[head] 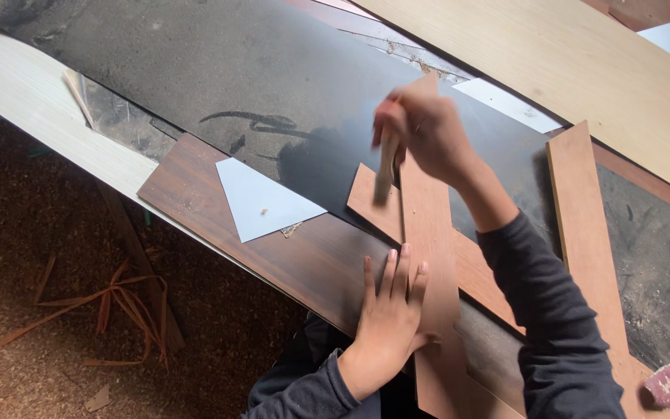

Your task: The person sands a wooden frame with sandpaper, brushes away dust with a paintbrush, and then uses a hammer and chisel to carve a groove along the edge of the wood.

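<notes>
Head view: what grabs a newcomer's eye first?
The right hand, raised at centre over the big black panel, grips a short pale wooden block. Just below it the left hand lies flat, pressing a long reddish-brown wood strip that crosses a second strip. To the left, a white four-sided sheet stands out on the dark walnut-coloured board.

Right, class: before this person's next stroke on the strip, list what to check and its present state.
1. Left hand flat, pinning strip: ok.
2. Right hand gripping small block: ok.
3. Left fingers apart from block: ok.
4. Strip supported by boards beneath: ok.
5. Block's face condition: cannot tell.
</notes>
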